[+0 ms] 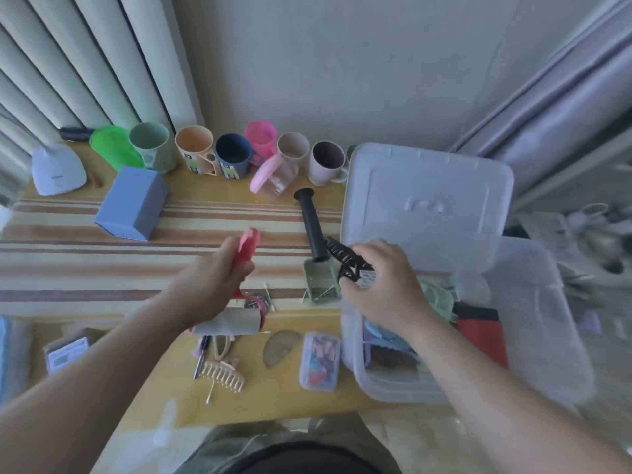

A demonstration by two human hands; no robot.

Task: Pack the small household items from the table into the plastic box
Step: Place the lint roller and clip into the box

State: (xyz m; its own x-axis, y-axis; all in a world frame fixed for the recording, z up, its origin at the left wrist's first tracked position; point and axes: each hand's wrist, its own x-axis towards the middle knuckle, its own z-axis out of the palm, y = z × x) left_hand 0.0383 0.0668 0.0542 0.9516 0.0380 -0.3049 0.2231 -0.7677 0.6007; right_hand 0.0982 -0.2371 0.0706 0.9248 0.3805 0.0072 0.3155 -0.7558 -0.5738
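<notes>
My left hand [219, 275] grips the red handle of a lint roller [236, 323], held above the table with the grey roll pointing down. My right hand [383, 285] holds a black hair claw clip [345, 261] at the left rim of the clear plastic box [533, 336]. The box stands at the table's right end and holds several items, among them something red and something light blue. Its lid [427, 193] leans behind it. A grater with a black handle [316, 241] lies just left of the box.
On the table lie a beige claw clip [224, 374], a pen [200, 357], a small clear case of coloured clips [319, 360], a blue box [131, 203], a white device [56, 169] and a row of cups [236, 155] along the wall.
</notes>
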